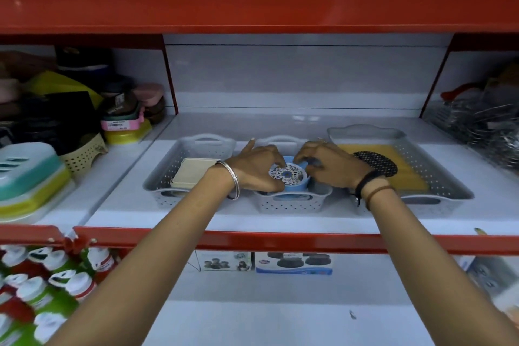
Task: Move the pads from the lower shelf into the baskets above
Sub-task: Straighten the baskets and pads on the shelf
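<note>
Three grey perforated baskets stand side by side on the white shelf. In the middle basket (pixel 292 201) sits a stack of round blue pads (pixel 295 184) topped by a white patterned disc. My left hand (pixel 252 167) and my right hand (pixel 325 166) both grip this stack from either side, over the basket. The left basket (pixel 165 177) holds cream square pads (pixel 191 173). The large right basket (pixel 438 177) holds yellow pads (pixel 404 174) with a black round mesh pad (pixel 376 161) on top.
A red shelf beam (pixel 252 0) runs overhead and a red shelf edge (pixel 280 240) lies below my forearms. Coloured plastic boxes (pixel 31 180) fill the left bay, metal wire ware (pixel 483 126) the right. Boxed goods (pixel 293 262) and several bottles (pixel 47 284) are on the lower shelf.
</note>
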Tool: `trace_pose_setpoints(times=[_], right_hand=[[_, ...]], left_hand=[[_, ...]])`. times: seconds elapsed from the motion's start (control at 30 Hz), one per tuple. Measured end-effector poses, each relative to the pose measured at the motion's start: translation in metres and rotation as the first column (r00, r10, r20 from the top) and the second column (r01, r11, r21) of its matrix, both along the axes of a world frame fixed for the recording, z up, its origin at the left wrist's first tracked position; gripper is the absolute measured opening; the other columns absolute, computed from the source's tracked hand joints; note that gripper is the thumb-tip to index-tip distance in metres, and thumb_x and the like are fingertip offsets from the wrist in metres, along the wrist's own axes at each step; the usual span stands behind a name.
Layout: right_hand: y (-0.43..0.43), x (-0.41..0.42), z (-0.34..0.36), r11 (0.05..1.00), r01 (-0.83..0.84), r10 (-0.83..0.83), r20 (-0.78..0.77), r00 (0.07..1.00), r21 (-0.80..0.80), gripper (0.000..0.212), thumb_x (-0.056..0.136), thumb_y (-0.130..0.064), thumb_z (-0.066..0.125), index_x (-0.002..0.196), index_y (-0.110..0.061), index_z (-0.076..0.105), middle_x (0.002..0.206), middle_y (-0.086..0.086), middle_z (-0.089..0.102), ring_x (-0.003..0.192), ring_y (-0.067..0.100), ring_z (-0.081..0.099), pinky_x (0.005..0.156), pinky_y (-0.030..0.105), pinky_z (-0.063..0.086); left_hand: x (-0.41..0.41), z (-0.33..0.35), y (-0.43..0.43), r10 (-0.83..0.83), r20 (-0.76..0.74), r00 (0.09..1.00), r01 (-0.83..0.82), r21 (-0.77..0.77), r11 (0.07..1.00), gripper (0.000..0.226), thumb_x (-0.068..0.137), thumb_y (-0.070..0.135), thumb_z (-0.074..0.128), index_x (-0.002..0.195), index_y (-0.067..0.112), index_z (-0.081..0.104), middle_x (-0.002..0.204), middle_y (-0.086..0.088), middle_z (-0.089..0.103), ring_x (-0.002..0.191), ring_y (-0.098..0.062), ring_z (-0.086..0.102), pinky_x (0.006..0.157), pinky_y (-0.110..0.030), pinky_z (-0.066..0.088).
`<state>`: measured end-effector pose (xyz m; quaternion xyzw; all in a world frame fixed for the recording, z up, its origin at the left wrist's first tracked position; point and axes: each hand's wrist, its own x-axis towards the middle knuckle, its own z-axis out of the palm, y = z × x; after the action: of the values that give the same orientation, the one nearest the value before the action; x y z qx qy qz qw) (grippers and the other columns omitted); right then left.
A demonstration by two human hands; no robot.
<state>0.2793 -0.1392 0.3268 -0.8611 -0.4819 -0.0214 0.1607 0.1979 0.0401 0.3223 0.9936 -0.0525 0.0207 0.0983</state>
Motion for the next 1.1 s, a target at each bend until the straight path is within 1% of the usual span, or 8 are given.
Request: trace_pose_setpoints(times=[0.2, 0.33, 0.43, 0.57, 0.73, 0.8, 0.87, 1.1], right_hand=[[0.005, -0.010, -0.011, 0.983, 0.142, -0.108, 0.267, 0.958, -0.113, 0.033, 0.089, -0.012, 0.044, 0.095, -0.026, 0.074, 0.116, -0.002, 0.069, 0.114, 0.020, 0.052, 0.116, 0.036, 0.013], [0.007, -0.018, -0.004, 0.978, 0.180, -0.149, 0.251, 0.956, -0.107, 0.031, 0.089, -0.016, 0.045, 0.093, -0.025, 0.075, 0.114, 0.003, 0.070, 0.110, 0.023, 0.055, 0.111, 0.035, 0.020], [0.018, -0.034, 0.011, 0.980, 0.177, -0.192, 0.193, 0.962, 0.092, 0.024, 0.089, -0.016, 0.049, 0.099, -0.018, 0.071, 0.112, 0.002, 0.071, 0.101, 0.025, 0.061, 0.104, 0.034, 0.032], [0.060, -0.061, 0.025, 0.970, 0.054, -0.052, -0.016, 0.999, 0.239, 0.026, 0.089, -0.023, 0.055, 0.114, -0.020, 0.063, 0.118, -0.001, 0.065, 0.105, 0.018, 0.060, 0.102, 0.038, 0.045], [0.130, -0.076, 0.016, 0.999, -0.035, 0.032, -0.096, 0.995, -0.023, 0.066, 0.080, -0.041, 0.065, 0.138, -0.023, 0.040, 0.145, 0.002, 0.046, 0.132, 0.024, 0.043, 0.114, 0.038, 0.030], [0.147, -0.074, 0.008, 0.987, 0.005, -0.018, -0.079, 0.997, -0.162, 0.080, 0.074, -0.047, 0.067, 0.143, -0.023, 0.032, 0.149, 0.004, 0.042, 0.135, 0.027, 0.038, 0.113, 0.037, 0.027], [0.159, -0.072, 0.001, 0.973, 0.035, -0.048, -0.051, 0.998, -0.229, 0.082, 0.072, -0.047, 0.068, 0.141, -0.023, 0.033, 0.145, 0.006, 0.046, 0.131, 0.028, 0.040, 0.110, 0.036, 0.027], [0.164, -0.072, -0.001, 0.980, 0.041, -0.053, -0.057, 0.997, -0.196, 0.069, 0.073, -0.042, 0.068, 0.133, -0.019, 0.041, 0.135, 0.005, 0.052, 0.127, 0.024, 0.043, 0.115, 0.040, 0.016]], left_hand=[[-0.007, -0.002, -0.005, 0.044, 0.008, 0.999, -0.044, 0.023, 0.999, 0.028, 0.081, 0.034, 0.053, 0.097, 0.020, 0.070, 0.111, 0.004, 0.064, 0.119, -0.018, 0.047, 0.119, -0.044, -0.007], [-0.012, 0.004, -0.003, 0.007, -0.033, 0.999, -0.007, 0.020, 1.000, 0.031, 0.083, 0.027, 0.047, 0.102, 0.018, 0.069, 0.119, 0.004, 0.063, 0.121, -0.018, 0.048, 0.118, -0.045, -0.003], [-0.030, 0.023, 0.025, -0.023, 0.086, 0.996, 0.035, -0.139, 0.990, 0.040, 0.083, 0.022, 0.049, 0.121, 0.015, 0.061, 0.134, -0.004, 0.054, 0.127, -0.021, 0.046, 0.117, -0.038, 0.021], [-0.066, 0.050, 0.093, 0.183, 0.046, 0.982, -0.180, -0.052, 0.982, 0.056, 0.087, 0.027, 0.055, 0.140, 0.019, 0.039, 0.148, -0.004, 0.039, 0.134, -0.022, 0.038, 0.105, -0.026, 0.030], [-0.087, 0.036, 0.134, 0.252, -0.247, 0.936, -0.243, 0.067, 0.968, 0.077, 0.076, 0.030, 0.069, 0.142, 0.020, 0.032, 0.147, -0.005, 0.043, 0.130, -0.025, 0.043, 0.110, -0.036, 0.034], [-0.087, 0.027, 0.140, 0.244, -0.237, 0.940, -0.220, 0.122, 0.968, 0.080, 0.074, 0.035, 0.070, 0.143, 0.022, 0.031, 0.149, -0.003, 0.040, 0.136, -0.023, 0.036, 0.118, -0.044, 0.017], [-0.086, 0.021, 0.146, 0.231, -0.221, 0.948, -0.198, 0.164, 0.967, 0.082, 0.072, 0.040, 0.068, 0.143, 0.024, 0.030, 0.151, -0.001, 0.036, 0.141, -0.021, 0.028, 0.120, -0.049, 0.004], [-0.080, 0.009, 0.161, 0.151, -0.120, 0.981, -0.134, 0.139, 0.981, 0.080, 0.055, 0.055, 0.059, 0.128, 0.024, 0.049, 0.133, -0.004, 0.054, 0.126, -0.024, 0.045, 0.110, -0.044, 0.029]])
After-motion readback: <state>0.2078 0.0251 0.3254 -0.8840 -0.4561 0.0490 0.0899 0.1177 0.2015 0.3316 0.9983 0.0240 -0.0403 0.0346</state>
